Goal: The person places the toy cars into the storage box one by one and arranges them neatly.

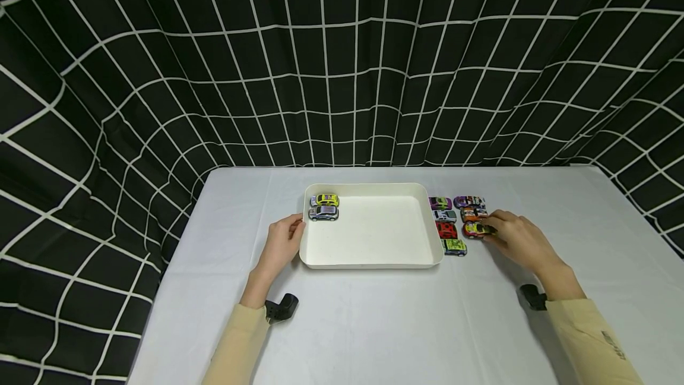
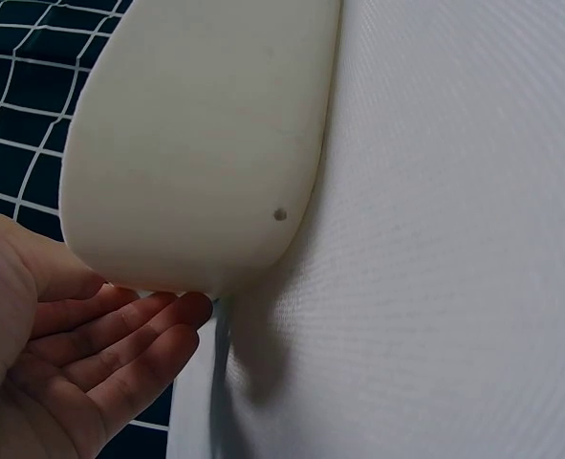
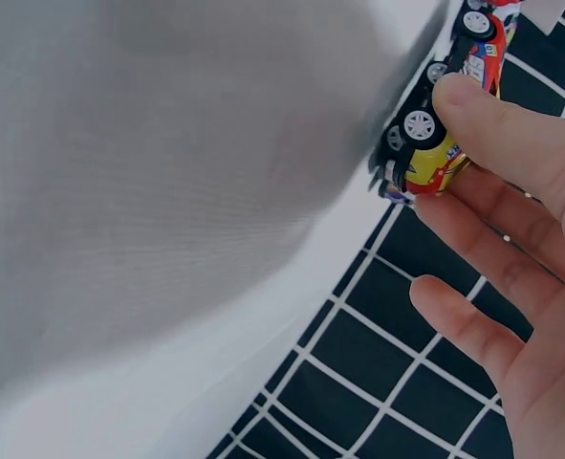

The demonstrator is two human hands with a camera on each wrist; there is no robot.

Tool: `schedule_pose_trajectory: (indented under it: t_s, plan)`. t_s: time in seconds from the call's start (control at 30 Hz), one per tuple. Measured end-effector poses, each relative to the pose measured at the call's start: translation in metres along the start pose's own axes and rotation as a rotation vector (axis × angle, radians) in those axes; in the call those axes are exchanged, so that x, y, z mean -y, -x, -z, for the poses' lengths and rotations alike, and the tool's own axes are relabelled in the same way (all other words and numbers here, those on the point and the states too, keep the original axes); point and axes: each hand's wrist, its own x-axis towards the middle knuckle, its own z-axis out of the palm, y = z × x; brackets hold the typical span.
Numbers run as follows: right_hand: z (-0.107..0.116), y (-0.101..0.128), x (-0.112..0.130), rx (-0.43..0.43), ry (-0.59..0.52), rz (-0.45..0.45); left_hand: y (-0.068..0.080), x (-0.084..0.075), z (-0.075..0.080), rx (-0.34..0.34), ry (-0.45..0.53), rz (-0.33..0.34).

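Observation:
My right hand [image 1: 518,239] pinches a red and yellow toy car [image 1: 477,230] between thumb and fingers, right of the tray. In the right wrist view the wheels of this toy car [image 3: 445,115] show beside the thumb. My left hand [image 1: 281,243] holds the left end of a white tray [image 1: 374,266]. The left wrist view has the fingers [image 2: 139,354] against the tray's end wall, with the thumb tip hidden. Inside the tray, at its upper left, a yellow toy car [image 1: 325,199] sits just behind a grey-blue one [image 1: 323,213].
Between tray and right hand stands a column of toy cars: purple-green [image 1: 440,203], pale blue [image 1: 445,215], red [image 1: 446,230] and lime [image 1: 455,247]. Purple [image 1: 469,201] and orange [image 1: 472,214] cars stand behind the pinched one. A white cloth [image 1: 363,325] covers the table; a black gridded curtain [image 1: 352,76] hangs behind.

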Motion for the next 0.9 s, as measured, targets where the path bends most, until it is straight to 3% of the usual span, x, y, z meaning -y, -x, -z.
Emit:
schedule_pose_trajectory:
  t_s: [0.9]
  plan:
    - [0.012, -0.028, 0.016, -0.055, -0.032, 0.063, 0.001, 0.001, 0.001, -0.011, 0.009, -0.040]
